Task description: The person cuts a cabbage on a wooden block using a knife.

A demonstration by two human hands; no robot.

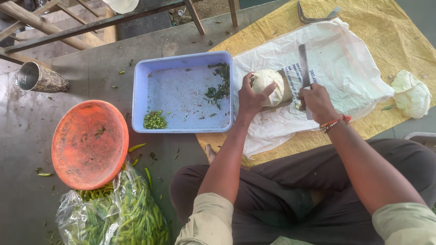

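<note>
Grey concrete floor carries everything, with a yellow mat laid over its far right part and a white sack spread on the mat. On a small wooden board near the sack's left edge sits one pale cabbage. The left hand is cupped over the cabbage's near left side, fingers closed on it. The right hand is wrapped tight around the handle of one knife, whose blade points away toward the mat's far edge, just right of the cabbage.

That cabbage looks dense and fairly heavy for its bulk, firm under the hand yet round — so it would likely roll unless pinned from above or set on a flat cut face. Its outer leaves look smooth, perhaps a little slick; a grip across the top and side seems safest.

Counted: one blue tray at the mat's left edge, holding one small heap of chopped green bits and some dark leaves; one orange bowl; one clear bag of green chillies; one steel tumbler lying on its side; one loose pile of cabbage leaves at the mat's right edge — and a curved blade at the far edge.
</note>
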